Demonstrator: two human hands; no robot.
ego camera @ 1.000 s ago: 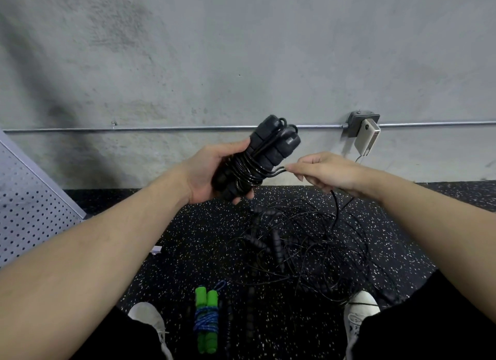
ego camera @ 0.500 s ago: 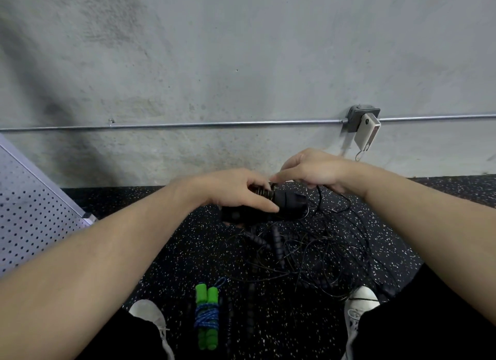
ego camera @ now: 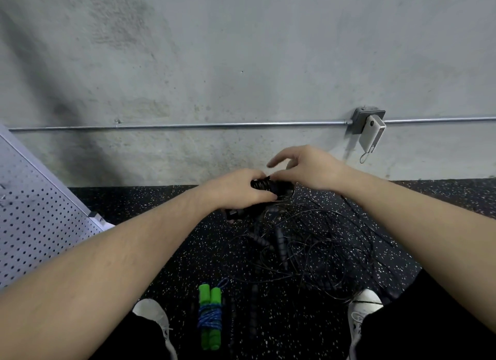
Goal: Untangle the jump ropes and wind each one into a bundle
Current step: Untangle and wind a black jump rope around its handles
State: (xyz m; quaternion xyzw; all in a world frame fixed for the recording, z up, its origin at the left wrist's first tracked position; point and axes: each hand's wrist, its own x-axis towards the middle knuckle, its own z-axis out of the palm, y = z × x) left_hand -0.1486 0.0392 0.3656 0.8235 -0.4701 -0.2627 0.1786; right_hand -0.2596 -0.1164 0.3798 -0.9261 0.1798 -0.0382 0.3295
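A bare concrete wall point(ego camera: 241, 64) rises behind a black speckled rubber floor point(ego camera: 150, 206), and low over that floor, near the wall, we hold a black jump rope bundle point(ego camera: 264, 185). Our left hand point(ego camera: 239, 189) is clamped round its handles from above; our right hand point(ego camera: 308, 169) meets it from the right, thumb and a finger seemingly pinching the cord end at the wraps, the other fingers lifted, though we cannot tell this for sure.

The thin cord looks light, springy and slick, so we judge it will want to uncoil. Better to hold the stiffer padded handles and keep the wraps pinned.

Below lies the loose black tangle point(ego camera: 316, 241), with more handles in it. How many ropes it holds we cannot make out against the dark floor. A finished green-handled bundle point(ego camera: 210, 316) lies nearer us, between our white shoes point(ego camera: 150, 314).

A perforated panel point(ego camera: 35, 220) leans at the left. A conduit point(ego camera: 188, 125) crosses the wall.
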